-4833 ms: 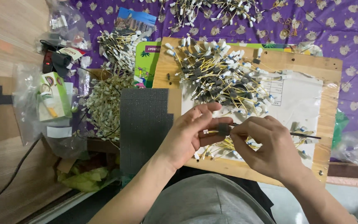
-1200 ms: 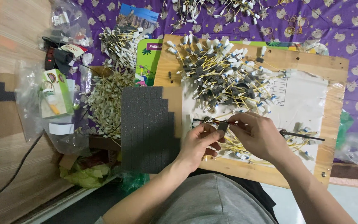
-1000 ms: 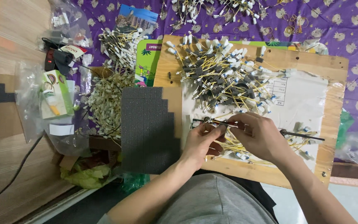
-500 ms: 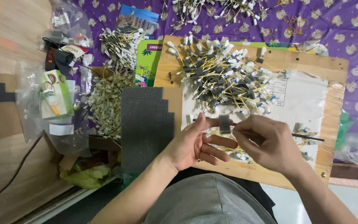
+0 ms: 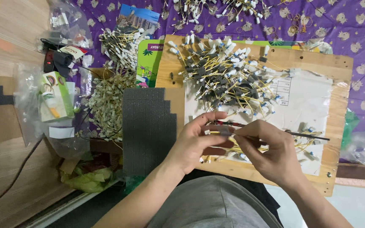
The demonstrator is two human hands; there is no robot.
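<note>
My left hand [image 5: 197,143] and my right hand [image 5: 271,154] meet over the near part of a wooden board [image 5: 339,67]. Between their fingertips is a thin yellow wire [image 5: 222,134] with a small white end. My right hand also grips a slim dark tool [image 5: 307,135] that sticks out to the right. A few finished yellow wires [image 5: 305,145] lie under and beside my right hand. A big pile of yellow wires with grey and white ends [image 5: 229,76] lies further back on the board. A dark grey foam sheet [image 5: 148,128] with stepped edges lies just left of my left hand.
A white paper sheet [image 5: 313,101] covers the board's right half. Left of the foam sit a heap of white-tipped wires [image 5: 106,105], plastic bags with a small green box [image 5: 55,95] and a black cable. Purple patterned cloth [image 5: 351,25] with more wire bundles lies at the back.
My hands drew apart briefly half a second ago and have come together again on the wire. The camera view has shifted slightly.
</note>
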